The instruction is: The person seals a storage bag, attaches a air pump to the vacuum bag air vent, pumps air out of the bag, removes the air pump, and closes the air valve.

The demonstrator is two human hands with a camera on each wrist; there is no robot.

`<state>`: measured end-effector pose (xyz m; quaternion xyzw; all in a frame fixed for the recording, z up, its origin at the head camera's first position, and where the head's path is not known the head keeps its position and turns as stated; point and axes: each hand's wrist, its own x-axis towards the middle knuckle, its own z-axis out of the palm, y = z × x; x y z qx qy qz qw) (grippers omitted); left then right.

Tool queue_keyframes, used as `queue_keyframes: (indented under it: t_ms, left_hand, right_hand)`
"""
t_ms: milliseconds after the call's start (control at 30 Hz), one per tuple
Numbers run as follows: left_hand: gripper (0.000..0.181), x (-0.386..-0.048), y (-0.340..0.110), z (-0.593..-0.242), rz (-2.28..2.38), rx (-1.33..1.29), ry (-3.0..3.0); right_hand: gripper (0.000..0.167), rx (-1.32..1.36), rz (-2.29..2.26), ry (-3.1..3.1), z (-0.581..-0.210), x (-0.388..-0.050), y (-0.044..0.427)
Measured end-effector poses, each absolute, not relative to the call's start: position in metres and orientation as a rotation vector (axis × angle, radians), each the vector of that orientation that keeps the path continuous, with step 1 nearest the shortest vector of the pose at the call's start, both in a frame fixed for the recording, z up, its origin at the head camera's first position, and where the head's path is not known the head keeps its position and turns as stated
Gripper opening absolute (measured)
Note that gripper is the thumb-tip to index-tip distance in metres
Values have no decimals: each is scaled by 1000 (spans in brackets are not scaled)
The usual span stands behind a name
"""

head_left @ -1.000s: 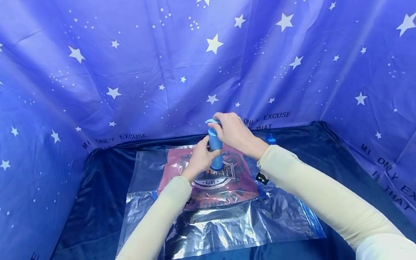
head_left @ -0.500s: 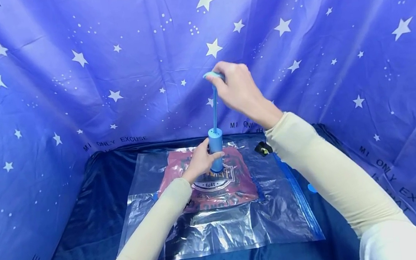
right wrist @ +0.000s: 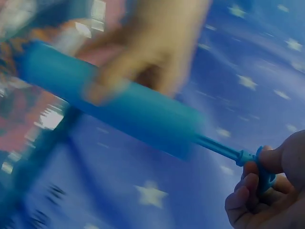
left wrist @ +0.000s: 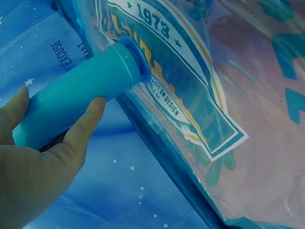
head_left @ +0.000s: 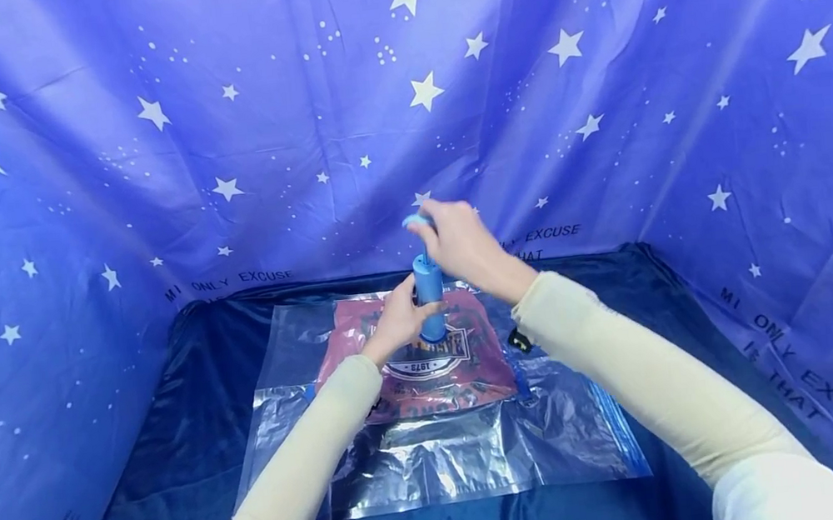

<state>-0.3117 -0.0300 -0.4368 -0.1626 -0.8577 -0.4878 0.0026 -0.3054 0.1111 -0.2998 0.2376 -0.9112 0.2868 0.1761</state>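
Observation:
A blue hand pump (head_left: 428,280) stands upright on a clear plastic vacuum storage bag (head_left: 436,467). Inside the bag lies folded pink printed cloth (head_left: 466,385) with a "1973" badge. My left hand (head_left: 397,322) grips the pump's barrel (left wrist: 76,95) from the left, fingers and thumb round it. Above it, my right hand (head_left: 460,239) grips the pump's light-blue handle (right wrist: 267,174). A short length of the plunger rod (right wrist: 217,145) shows between handle and barrel. The pump's foot meets the bag over the badge; the exact contact point is hidden.
The bag's blue zip edge (head_left: 625,432) runs down its right side. A small black-and-yellow object (head_left: 520,340) sits beside my right sleeve. Dark blue cloth (head_left: 160,486) covers the surface, and star-patterned curtains (head_left: 284,139) enclose the back and sides.
My right hand first pulled the pump handle high, drawing out the rod, and has since come down with it, so less rod shows. My left hand stays round the barrel.

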Motion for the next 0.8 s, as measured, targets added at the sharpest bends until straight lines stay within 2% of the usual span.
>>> queue_keyframes:
  t_ms: [133,267,800]
  left_hand:
    - [48,-313,-30,-434,-1532,-522,-2702]
    - [47,-312,-29,-433,-1526,-519,-2714]
    - [50,-311,-31,-437,-1550,-510,-2709]
  right_hand:
    - [21,671,742,-2647,-334,-309,114]
    - [21,679,781,-2633,-338,-309,116]
    - [25,697,869,-2309,-224,-300,114]
